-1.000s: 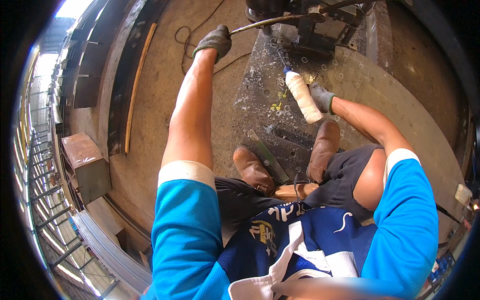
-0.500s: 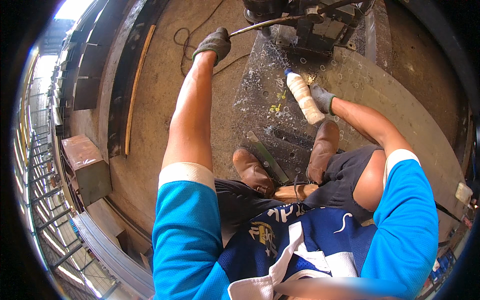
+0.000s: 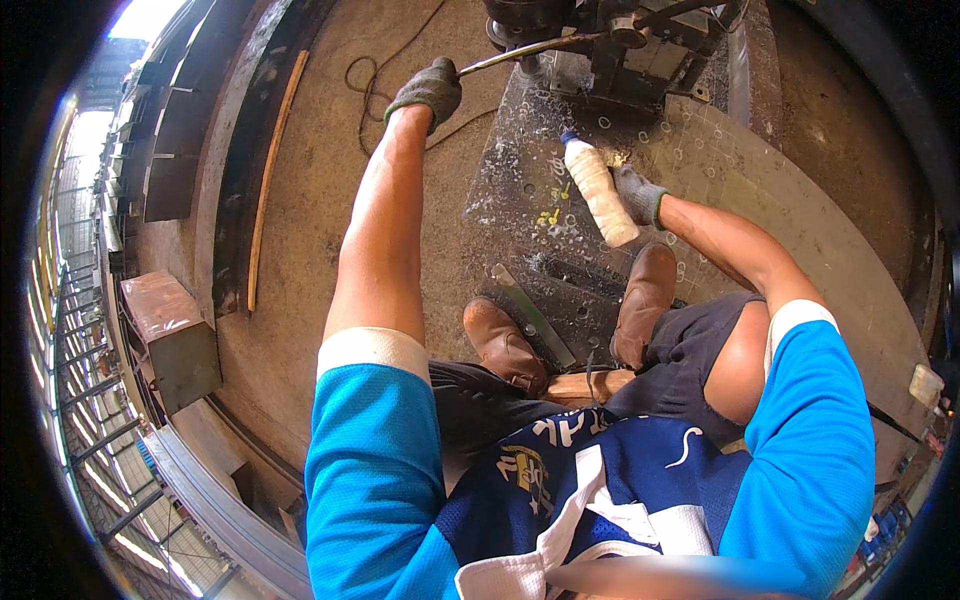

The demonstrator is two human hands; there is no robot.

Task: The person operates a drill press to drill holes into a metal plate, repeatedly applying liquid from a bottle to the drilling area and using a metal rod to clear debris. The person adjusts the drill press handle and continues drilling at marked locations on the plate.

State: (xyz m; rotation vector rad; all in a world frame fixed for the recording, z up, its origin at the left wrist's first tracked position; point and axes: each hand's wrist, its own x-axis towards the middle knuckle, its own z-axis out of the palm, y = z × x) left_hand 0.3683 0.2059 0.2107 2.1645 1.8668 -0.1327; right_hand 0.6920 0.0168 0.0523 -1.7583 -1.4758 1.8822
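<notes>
My gloved left hand [image 3: 428, 92] is closed around the end of a long metal lever [image 3: 535, 50] reaching out from a dark, heavy machine [image 3: 620, 55]. My right hand [image 3: 636, 194], also gloved, grips a whitish plastic squeeze bottle [image 3: 602, 192] wrapped in pale tape, with a blue cap. The bottle leans with its capped end pointing toward the base of the machine. My right fingers are partly hidden behind it. Below lies a dark steel plate [image 3: 535, 205] strewn with metal chips and chalk circles.
My brown boots [image 3: 500, 343] rest on the plate, beside a flat metal strip [image 3: 535, 318]. A cable [image 3: 372, 80] coils on the floor at the far left. A wooden strip [image 3: 278, 180] and a rusty metal box [image 3: 172, 340] lie to the left. Yellow marks dot the plate.
My right hand and the bottle have shifted slightly left, and the bottle has turned a little. My left hand and the lever look almost unmoved.
</notes>
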